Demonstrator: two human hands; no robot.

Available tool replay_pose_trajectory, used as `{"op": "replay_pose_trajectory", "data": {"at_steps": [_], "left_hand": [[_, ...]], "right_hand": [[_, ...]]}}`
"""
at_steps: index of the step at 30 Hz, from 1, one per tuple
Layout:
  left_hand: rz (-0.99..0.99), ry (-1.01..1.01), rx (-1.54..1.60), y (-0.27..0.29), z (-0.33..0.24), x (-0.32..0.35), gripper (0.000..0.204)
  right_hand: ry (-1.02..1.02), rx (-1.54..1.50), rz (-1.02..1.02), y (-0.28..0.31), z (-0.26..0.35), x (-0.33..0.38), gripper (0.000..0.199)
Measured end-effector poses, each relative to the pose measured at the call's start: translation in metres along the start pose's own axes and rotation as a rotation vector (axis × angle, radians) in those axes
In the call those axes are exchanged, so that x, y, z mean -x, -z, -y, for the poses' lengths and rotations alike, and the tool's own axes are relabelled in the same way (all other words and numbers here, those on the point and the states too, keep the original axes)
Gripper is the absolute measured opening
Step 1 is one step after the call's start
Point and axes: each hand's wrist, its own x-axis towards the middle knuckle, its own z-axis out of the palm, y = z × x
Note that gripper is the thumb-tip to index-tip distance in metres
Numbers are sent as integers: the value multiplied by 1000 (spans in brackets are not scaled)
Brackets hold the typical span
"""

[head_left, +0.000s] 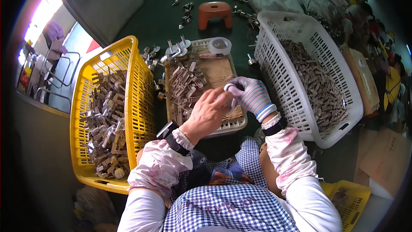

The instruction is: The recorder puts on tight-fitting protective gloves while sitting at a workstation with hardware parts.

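Well, from the head view, the only one here, I'd judge the work to be somewhere in the middle, with plenty of metal pieces on every side. The left hand (207, 114), bare, and the right hand (252, 96), in a striped glove, come together over the tray (238, 123), fingers bent inward and the tips close to one another; I cannot tell what, if anything, they pinch, since the fingers cover the spot. Beneath and to the left of them, a loose heap of metal pieces (187, 79) covers the tray's left part, while brown ridged lining (218, 71) shows bare on the right. At the tray's far end sit a round pale container (227, 44) and, by the corner, discs with upright pegs (174, 49). The yellow basket (141, 94), on the person's left, holds a big pile of bulkier metal assemblies (105, 124); the white basket (281, 66), on the right, holds a deep pile of small slim parts (315, 81). Which pile counts as finished I can't say, but neither basket looks close to running out.
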Motion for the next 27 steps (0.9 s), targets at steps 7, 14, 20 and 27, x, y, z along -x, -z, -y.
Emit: {"op": "replay_pose_trajectory", "data": {"at_steps": [7,14,20,27], "left_hand": [[195,-351,208,-14,4,9,11],[191,413,240,-2,25,-8,32],[-251,725,1721,-16,14,-18,33],[67,352,485,-48,17,-10,44]], "right_hand": [[2,222,113,-6,19,18,24],[226,311,-102,-13,16,27,20],[438,213,-317,-13,29,33,18],[782,388,-314,-15,25,43,21]]}}
